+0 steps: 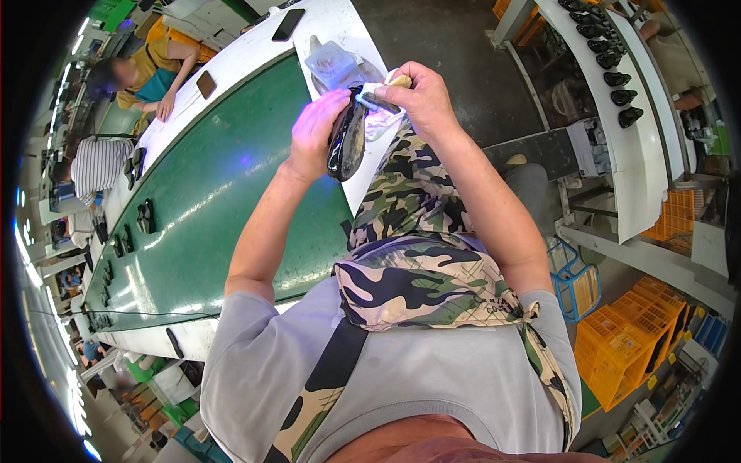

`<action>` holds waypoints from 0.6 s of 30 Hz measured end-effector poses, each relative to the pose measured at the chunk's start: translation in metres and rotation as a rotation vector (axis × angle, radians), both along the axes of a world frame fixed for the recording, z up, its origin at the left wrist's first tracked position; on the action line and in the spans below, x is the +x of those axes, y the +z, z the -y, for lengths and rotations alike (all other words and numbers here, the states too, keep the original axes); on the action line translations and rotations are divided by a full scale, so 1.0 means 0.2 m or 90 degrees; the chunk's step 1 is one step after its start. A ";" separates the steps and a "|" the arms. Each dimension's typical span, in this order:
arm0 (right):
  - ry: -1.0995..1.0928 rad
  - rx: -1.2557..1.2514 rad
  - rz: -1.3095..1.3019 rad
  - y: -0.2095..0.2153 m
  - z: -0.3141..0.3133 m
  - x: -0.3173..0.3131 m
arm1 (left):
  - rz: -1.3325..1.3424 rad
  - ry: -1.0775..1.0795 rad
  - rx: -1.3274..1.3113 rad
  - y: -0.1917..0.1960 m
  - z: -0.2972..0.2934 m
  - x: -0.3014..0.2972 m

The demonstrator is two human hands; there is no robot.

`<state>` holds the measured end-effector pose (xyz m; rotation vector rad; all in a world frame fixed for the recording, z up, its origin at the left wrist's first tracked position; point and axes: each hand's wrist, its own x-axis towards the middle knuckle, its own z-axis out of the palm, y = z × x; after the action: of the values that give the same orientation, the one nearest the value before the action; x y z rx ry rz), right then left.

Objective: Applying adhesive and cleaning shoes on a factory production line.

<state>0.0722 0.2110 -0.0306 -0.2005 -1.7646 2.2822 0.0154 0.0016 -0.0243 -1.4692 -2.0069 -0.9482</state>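
My left hand (315, 137) is wrapped round a glossy black shoe (349, 147), its toe end pointing down toward me. At the shoe's upper end, my right hand (426, 99) pinches a small tool with a pale, wood-coloured end (399, 80). The tool's exact kind is hard to make out. Beneath my right fingers is a crumpled white cloth (381, 122); whether they grip it too, I cannot tell. Just beyond the shoe, on the white table edge, stands a translucent bluish square container (330, 65). Purple light falls on my left hand and the cloth.
A green conveyor belt (231, 193) runs along my left, carrying black shoes (145, 217). A phone (288, 25) lies on the white ledge. Across the belt sits a person in yellow (147, 73). To the right are a shoe rack (629, 154) and orange crates (621, 339).
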 end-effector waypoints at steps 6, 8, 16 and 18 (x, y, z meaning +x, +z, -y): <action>0.021 -0.092 -0.011 0.01 0.00 0.01 | 0.023 0.049 -0.031 -0.04 -0.02 -0.01; 0.036 -0.074 -0.027 0.03 -0.01 0.02 | 0.027 0.058 -0.048 -0.03 -0.03 -0.01; 0.031 0.150 0.002 0.13 -0.04 0.06 | 0.034 0.082 -0.133 -0.04 -0.04 -0.02; 0.028 0.176 0.008 0.13 -0.04 0.06 | 0.045 0.086 -0.149 -0.04 -0.05 -0.02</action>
<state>0.0840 0.2193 -0.0038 -0.1258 -2.0838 2.0381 0.0113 0.0109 -0.0322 -1.4116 -2.3013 -0.7400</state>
